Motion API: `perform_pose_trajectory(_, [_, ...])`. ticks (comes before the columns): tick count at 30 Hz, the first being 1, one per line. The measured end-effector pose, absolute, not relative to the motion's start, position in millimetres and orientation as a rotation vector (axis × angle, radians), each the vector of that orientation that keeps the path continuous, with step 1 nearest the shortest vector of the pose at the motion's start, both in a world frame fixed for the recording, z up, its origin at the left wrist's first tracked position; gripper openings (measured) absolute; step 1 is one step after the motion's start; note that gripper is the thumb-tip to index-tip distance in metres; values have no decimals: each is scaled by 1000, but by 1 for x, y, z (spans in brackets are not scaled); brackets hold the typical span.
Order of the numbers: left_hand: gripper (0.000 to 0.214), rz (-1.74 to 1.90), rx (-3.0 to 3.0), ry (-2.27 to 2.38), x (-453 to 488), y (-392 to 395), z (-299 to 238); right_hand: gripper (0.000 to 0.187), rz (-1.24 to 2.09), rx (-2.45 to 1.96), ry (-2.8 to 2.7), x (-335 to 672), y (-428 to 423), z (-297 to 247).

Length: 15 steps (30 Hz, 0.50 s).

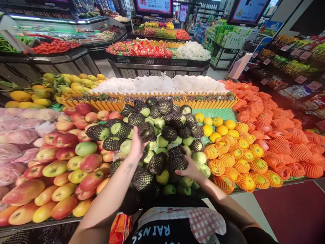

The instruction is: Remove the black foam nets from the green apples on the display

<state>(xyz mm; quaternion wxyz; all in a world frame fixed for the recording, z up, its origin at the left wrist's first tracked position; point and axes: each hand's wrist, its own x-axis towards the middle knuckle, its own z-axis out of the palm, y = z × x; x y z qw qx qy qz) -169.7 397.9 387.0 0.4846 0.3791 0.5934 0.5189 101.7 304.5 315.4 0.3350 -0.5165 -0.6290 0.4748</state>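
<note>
In the middle of the fruit stand lies a pile of pale green, apple-like fruits (199,158), many of them wrapped in black foam nets (156,163). My left hand (137,145) is closed round a black-netted fruit (145,131) and holds it over the upper left of the pile. Lower and to the right, my right hand (190,166) has its thumb and fingers round another black-netted fruit (177,158) at the pile's surface. The nets mostly hide the fruit in both hands.
Red and yellow mangoes (63,167) fill the left side. Oranges in yellow nets (242,154) and fruit in orange nets (281,135) lie to the right. A low yellow picket fence (154,99) runs behind the pile, with white-wrapped produce (162,83) beyond it.
</note>
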Motion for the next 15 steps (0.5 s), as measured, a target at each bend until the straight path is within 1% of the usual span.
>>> perform_pose_trajectory(2, [44,1294,436,1213,-167,377,388,90,1284,-1329,-1579,98,298,305])
perform_pose_trajectory(3, [40,1293,261,1106,-165,366,389,89,1303,-1323,-1545,97,296,301])
perform_pose_trajectory(5, [39,1278,88,982,-163,345,390,78,1265,-1340,-1550,95,293,297])
perform_pose_trajectory(7, [40,1286,-39,920,-162,327,388,63,1129,-1380,-1696,92,289,298])
perform_pose_trajectory(8, [39,1293,-84,908,-161,320,387,58,1045,-1400,-1796,91,286,301])
perform_pose_trajectory(10, [35,1285,-85,930,-158,309,383,56,894,-1421,-1977,88,281,307])
perform_pose_trajectory(12, [31,1250,-34,956,-153,301,378,62,780,-1427,-2105,85,276,313])
perform_pose_trajectory(15, [27,1237,41,1008,-142,294,373,86,687,-1450,-2243,84,270,321])
